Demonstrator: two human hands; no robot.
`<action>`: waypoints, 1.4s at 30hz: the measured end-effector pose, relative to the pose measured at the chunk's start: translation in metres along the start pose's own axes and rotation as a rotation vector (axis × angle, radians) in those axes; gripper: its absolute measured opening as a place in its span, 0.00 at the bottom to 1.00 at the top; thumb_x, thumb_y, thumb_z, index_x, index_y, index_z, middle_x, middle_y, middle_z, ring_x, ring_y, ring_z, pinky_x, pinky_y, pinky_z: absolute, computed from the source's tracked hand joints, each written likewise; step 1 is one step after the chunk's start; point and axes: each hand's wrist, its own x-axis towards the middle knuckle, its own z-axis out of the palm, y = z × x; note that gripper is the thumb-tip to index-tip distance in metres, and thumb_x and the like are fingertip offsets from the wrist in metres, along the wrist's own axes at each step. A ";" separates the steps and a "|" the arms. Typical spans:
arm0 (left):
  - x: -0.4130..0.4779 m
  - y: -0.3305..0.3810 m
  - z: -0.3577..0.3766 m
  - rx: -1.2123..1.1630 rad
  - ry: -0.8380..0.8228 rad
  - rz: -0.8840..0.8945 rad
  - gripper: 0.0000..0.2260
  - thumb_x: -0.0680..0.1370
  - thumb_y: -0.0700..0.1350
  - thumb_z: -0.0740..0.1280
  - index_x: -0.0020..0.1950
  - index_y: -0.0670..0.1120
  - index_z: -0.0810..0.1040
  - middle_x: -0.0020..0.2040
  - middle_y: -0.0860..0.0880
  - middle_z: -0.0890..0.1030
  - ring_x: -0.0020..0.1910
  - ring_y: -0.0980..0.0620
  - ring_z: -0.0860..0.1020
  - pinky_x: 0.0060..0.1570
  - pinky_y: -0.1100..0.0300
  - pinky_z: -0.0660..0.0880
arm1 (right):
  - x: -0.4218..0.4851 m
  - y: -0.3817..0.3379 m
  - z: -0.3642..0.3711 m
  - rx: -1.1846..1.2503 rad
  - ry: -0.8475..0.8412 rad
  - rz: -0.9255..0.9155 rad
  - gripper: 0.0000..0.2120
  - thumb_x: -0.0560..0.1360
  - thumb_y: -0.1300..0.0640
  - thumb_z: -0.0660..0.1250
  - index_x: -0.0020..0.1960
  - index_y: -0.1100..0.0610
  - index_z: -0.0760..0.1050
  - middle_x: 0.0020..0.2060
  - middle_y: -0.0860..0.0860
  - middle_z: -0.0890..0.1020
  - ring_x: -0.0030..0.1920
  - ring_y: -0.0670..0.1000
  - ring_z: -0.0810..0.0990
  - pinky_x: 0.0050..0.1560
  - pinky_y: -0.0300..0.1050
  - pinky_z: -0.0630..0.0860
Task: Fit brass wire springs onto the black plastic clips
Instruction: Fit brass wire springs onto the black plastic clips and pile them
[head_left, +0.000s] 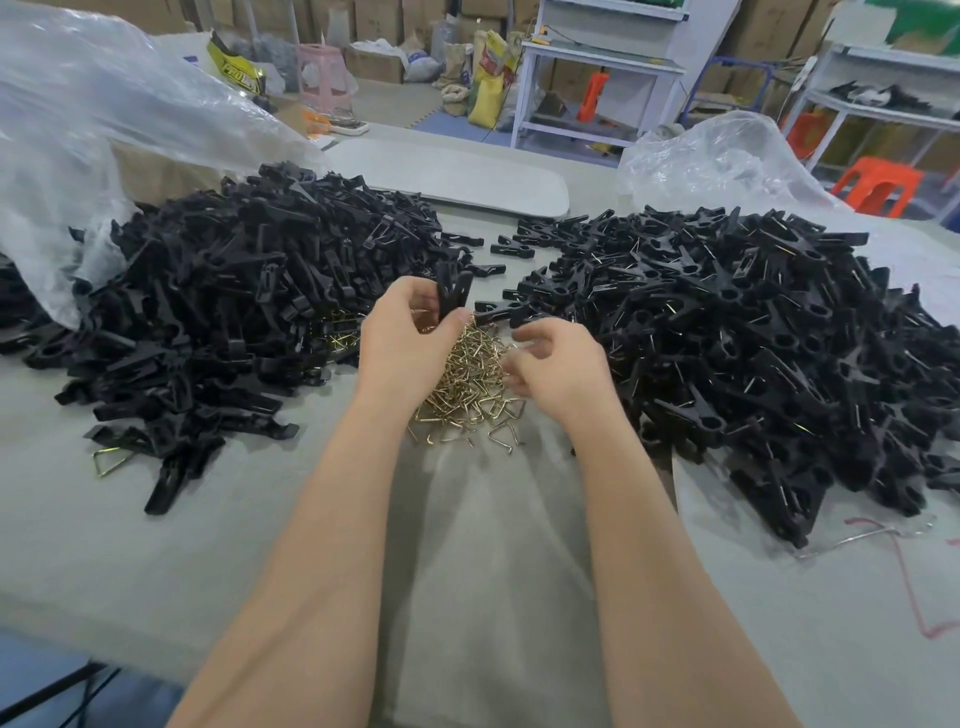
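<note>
the left hand (400, 338) is pinching an upright black plastic clip (453, 293) at the twelve o'clock edge of the brass wire spring heap (467, 382); the right hand (558, 364) is hovering at three o'clock, fingers half curled, its hold impossible to tell.

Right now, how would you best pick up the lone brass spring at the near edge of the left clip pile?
Pinch the brass spring at its bare left corner, coming from the near left. It lies flat on the table, and its right end runs under the black clip halves, which block that side.
</note>
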 end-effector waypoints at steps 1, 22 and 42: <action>0.000 -0.001 0.000 0.014 0.007 -0.010 0.08 0.74 0.46 0.72 0.48 0.52 0.74 0.42 0.60 0.76 0.43 0.64 0.74 0.46 0.68 0.70 | -0.002 -0.001 -0.005 -0.147 -0.002 -0.019 0.06 0.74 0.58 0.69 0.51 0.56 0.79 0.41 0.51 0.82 0.42 0.51 0.82 0.49 0.46 0.78; -0.002 -0.008 0.008 0.154 -0.063 0.067 0.08 0.74 0.48 0.71 0.47 0.53 0.73 0.43 0.57 0.78 0.43 0.54 0.79 0.45 0.58 0.73 | -0.003 -0.003 -0.001 -0.134 -0.097 -0.100 0.07 0.76 0.59 0.67 0.40 0.53 0.73 0.34 0.49 0.80 0.38 0.48 0.81 0.42 0.40 0.77; -0.007 -0.005 0.013 0.135 -0.228 0.181 0.04 0.75 0.41 0.71 0.47 0.48 0.76 0.39 0.58 0.77 0.39 0.63 0.75 0.43 0.73 0.71 | -0.001 -0.004 -0.003 0.680 0.111 0.011 0.06 0.76 0.67 0.65 0.46 0.59 0.78 0.37 0.54 0.82 0.34 0.45 0.81 0.37 0.35 0.78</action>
